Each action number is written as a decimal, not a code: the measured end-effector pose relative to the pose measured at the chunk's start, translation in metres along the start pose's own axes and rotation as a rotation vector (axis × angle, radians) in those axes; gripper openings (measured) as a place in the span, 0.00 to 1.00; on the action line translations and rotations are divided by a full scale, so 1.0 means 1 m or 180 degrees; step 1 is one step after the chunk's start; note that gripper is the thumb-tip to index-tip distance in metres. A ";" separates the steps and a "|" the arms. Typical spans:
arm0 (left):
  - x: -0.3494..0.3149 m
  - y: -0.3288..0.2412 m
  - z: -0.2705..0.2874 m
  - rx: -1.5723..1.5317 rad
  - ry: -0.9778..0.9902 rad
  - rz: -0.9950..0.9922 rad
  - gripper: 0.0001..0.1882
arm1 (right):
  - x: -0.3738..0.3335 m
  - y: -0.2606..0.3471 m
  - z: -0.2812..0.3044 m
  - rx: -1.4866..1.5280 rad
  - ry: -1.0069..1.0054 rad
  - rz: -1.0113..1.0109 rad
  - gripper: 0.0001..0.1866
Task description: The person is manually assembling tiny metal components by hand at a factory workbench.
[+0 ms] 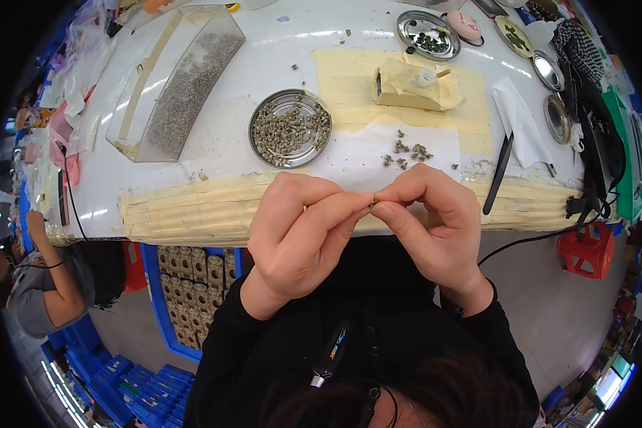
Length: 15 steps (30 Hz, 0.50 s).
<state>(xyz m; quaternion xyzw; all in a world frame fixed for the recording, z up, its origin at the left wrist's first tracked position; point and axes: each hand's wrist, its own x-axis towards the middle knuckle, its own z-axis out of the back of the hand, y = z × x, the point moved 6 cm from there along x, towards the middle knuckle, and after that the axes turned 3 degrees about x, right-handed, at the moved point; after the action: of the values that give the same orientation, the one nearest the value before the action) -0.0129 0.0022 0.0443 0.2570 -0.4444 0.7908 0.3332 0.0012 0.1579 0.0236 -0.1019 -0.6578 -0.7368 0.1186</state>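
My left hand (299, 232) and my right hand (431, 221) meet at their fingertips just over the table's taped front edge. Between them they pinch a tiny metal part (372, 204), mostly hidden by the fingers. Beyond the right hand, a loose cluster of small brass-grey metal parts (417, 152) lies on white paper. Farther to the left, a round steel dish (327, 146) holds many similar small parts. A block wrapped in cream tape (406, 87), with a white nozzle-like piece on it, stands behind the loose cluster.
A clear bin of tiny parts (192, 93) stands at the back left. Black tweezers (499, 175) and a white cloth (518, 121) lie to the right. A blue crate of metal pieces (165, 314) sits below the table edge. Another person (50, 292) works at the far left.
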 end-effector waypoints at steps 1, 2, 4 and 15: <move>-0.001 0.001 0.000 -0.0034 -0.0004 0.0016 0.12 | 0.000 0.000 0.000 0.0027 0.0005 -0.0017 0.03; -0.001 0.002 0.000 -0.0068 -0.0007 0.0032 0.12 | 0.000 0.000 0.000 0.0055 0.0011 -0.0035 0.03; -0.004 0.008 -0.001 -0.0566 0.0006 0.0498 0.12 | -0.002 -0.002 -0.001 0.0303 -0.0024 -0.0145 0.02; -0.005 0.016 -0.006 -0.1297 0.0043 0.0783 0.11 | -0.008 -0.011 -0.007 0.1283 0.0115 -0.1012 0.03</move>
<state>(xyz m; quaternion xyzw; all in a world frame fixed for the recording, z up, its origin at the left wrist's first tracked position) -0.0224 -0.0001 0.0291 0.1230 -0.6205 0.7212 0.2824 0.0052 0.1521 0.0097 0.0417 -0.7968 -0.6020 0.0309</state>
